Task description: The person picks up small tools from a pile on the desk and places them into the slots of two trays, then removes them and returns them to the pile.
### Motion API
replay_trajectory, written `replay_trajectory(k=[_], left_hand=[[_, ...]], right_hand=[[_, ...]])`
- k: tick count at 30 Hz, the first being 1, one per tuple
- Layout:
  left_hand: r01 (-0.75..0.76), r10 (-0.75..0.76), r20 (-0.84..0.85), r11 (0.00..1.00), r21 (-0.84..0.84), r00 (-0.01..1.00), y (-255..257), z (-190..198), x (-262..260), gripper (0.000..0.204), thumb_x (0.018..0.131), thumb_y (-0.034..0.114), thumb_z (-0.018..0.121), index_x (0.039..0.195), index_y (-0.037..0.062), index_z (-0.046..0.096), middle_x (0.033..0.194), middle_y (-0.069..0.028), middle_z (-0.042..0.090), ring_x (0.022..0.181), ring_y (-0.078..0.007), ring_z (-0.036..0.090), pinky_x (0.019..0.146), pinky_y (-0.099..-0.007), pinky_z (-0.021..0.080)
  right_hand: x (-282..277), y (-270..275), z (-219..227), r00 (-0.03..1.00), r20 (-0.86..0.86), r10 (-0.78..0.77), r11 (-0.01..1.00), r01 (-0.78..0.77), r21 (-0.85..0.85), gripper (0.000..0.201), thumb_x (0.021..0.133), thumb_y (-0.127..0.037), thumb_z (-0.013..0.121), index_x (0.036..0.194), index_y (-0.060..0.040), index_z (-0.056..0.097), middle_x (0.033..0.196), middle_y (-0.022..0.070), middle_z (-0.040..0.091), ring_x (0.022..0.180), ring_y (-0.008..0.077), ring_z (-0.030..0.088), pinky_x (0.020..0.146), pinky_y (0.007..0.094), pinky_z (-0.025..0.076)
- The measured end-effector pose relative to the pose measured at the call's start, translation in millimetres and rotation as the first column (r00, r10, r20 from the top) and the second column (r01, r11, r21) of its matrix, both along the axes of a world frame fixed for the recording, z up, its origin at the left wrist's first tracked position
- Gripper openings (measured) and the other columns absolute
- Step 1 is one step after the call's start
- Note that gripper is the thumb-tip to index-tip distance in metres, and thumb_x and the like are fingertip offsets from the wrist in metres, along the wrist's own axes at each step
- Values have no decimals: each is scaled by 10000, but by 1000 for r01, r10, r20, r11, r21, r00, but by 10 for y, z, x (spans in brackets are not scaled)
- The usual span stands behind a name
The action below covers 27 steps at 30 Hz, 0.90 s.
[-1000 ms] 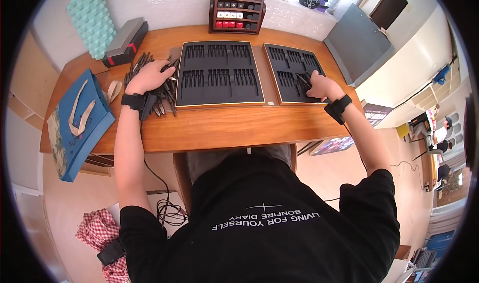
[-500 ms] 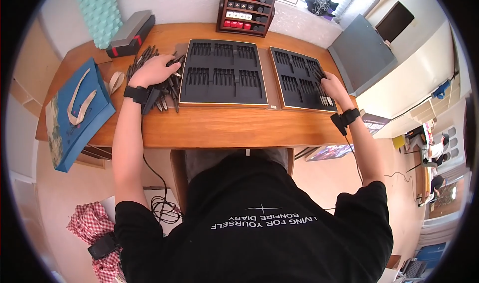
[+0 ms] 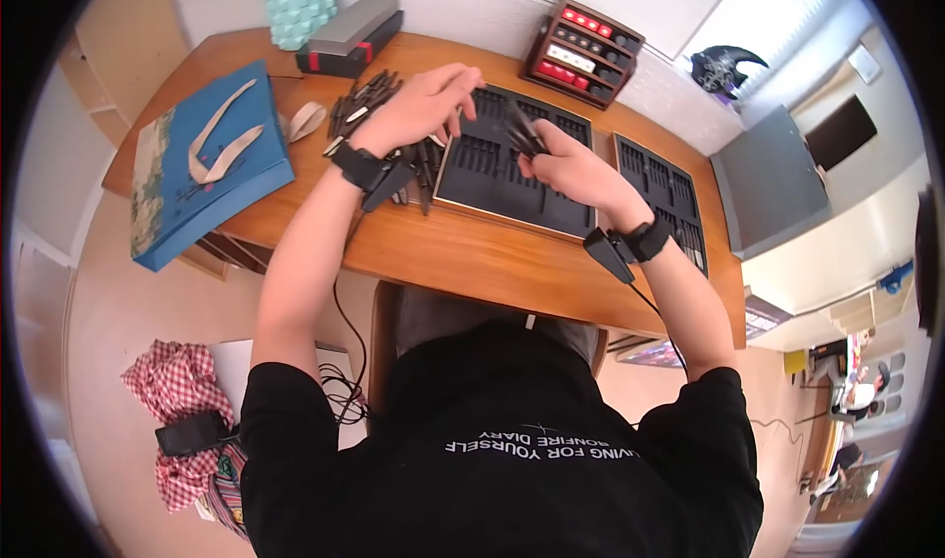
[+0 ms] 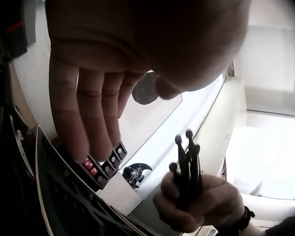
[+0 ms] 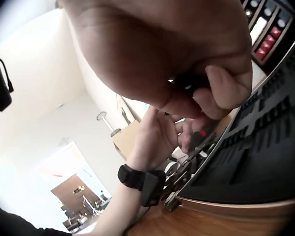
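Observation:
My right hand (image 3: 576, 169) grips a bunch of slim black rods (image 4: 188, 167) with small knobbed ends, above the left black slotted tray (image 3: 512, 196); their exact kind I cannot tell. Their knobs point upward in the left wrist view, and the curled fingers cover the lower part of the bunch. Left of it, my left hand (image 3: 418, 110) hovers palm down with loosely bent fingers, nothing in its grasp. Below that hand spreads a pile of similar dark slim pieces (image 3: 366, 100), some with pale tips. A second slotted tray (image 3: 669, 189) lies to the right.
A blue gift bag (image 3: 212, 164) stands at the desk's left, with a grey-and-black box (image 3: 354, 36) behind the pile. A wooden rack of red, white and black dice (image 3: 583, 54) stands behind the trays. A grey case lid (image 3: 768, 199) leans at the far right.
My right hand has left the right tray and come left over the left tray with the bunch of rods. The left hand has lifted off the pile. The head view has swung.

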State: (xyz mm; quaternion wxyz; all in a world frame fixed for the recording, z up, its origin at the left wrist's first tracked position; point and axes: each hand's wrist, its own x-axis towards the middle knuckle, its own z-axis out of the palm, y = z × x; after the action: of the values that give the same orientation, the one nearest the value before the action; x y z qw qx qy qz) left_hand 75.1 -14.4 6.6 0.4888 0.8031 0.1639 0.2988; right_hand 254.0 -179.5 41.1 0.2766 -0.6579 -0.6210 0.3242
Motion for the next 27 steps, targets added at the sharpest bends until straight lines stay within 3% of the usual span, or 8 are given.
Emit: replay_trajectory(k=[5, 7, 9, 13, 15, 20, 22, 27], left_hand=[[-28, 34, 44, 993, -116, 998, -73, 2, 31, 398, 1014, 378, 376, 1043, 25, 558, 775, -32, 555, 551, -83, 531, 467, -217, 429], [-243, 192, 270, 955, 168, 944, 66, -147, 171, 363, 1011, 322, 388, 913, 26, 575, 726, -7, 549, 495, -64, 449, 427, -223, 337], [-257, 246, 276, 966, 6, 929, 213, -261, 198, 354, 1008, 307, 392, 894, 28, 577, 700, 4, 545, 479, -62, 432, 420, -223, 324], [-76, 204, 301, 919, -388, 932, 48, 14, 6, 339, 987, 265, 387, 887, 6, 580, 578, 23, 442, 474, -71, 387, 437, -252, 304], [98, 99, 385, 883, -460, 917, 29, 11, 2, 293, 992, 226, 359, 914, 45, 575, 558, 53, 379, 437, -39, 298, 389, -218, 213], [12, 179, 348, 876, -483, 920, 35, -38, 75, 398, 1020, 314, 317, 873, 33, 559, 533, 41, 389, 404, -55, 304, 374, -231, 224], [-32, 203, 330, 889, -456, 922, 40, -77, 98, 458, 1030, 370, 296, 851, 32, 548, 521, 38, 387, 391, -62, 302, 369, -235, 224], [-2, 206, 313, 839, -545, 927, 13, -126, 126, 602, 1010, 529, 209, 765, 60, 495, 491, 32, 366, 369, -84, 300, 364, -248, 230]], right_hand=[[-319, 633, 3, 905, 422, -60, 990, -2, 143, 330, 835, -152, 529, 1101, 42, 525, 1006, 225, 645, 982, 355, 613, 836, 388, 461], [-530, 683, 228, 894, 446, -49, 995, 4, 101, 367, 829, -170, 547, 1116, 57, 519, 1031, 252, 633, 1011, 375, 601, 847, 401, 461], [-537, 794, 210, 903, 423, -73, 979, -16, 203, 461, 814, -241, 590, 1064, 140, 521, 991, 341, 611, 1011, 427, 602, 858, 418, 477], [-666, 850, 156, 960, 198, -199, 744, 16, 668, 457, 824, -258, 591, 1056, 134, 557, 1026, 341, 602, 1023, 407, 592, 864, 407, 476], [-716, 825, 223, 962, 193, -195, 771, 28, 636, 388, 841, -237, 568, 1016, 109, 590, 1029, 323, 610, 1010, 405, 590, 857, 412, 474], [-682, 858, 180, 949, 201, -245, 723, 41, 690, 291, 885, -190, 508, 833, 56, 654, 925, 270, 645, 882, 412, 604, 793, 440, 482], [-678, 820, 238, 954, 210, -213, 859, 80, 506, 344, 891, -219, 494, 772, 68, 642, 787, 259, 638, 772, 422, 608, 753, 461, 492], [-716, 772, 286, 900, 354, -252, 875, 55, 482, 378, 891, -230, 469, 734, 75, 627, 746, 254, 627, 731, 433, 606, 739, 474, 499]])
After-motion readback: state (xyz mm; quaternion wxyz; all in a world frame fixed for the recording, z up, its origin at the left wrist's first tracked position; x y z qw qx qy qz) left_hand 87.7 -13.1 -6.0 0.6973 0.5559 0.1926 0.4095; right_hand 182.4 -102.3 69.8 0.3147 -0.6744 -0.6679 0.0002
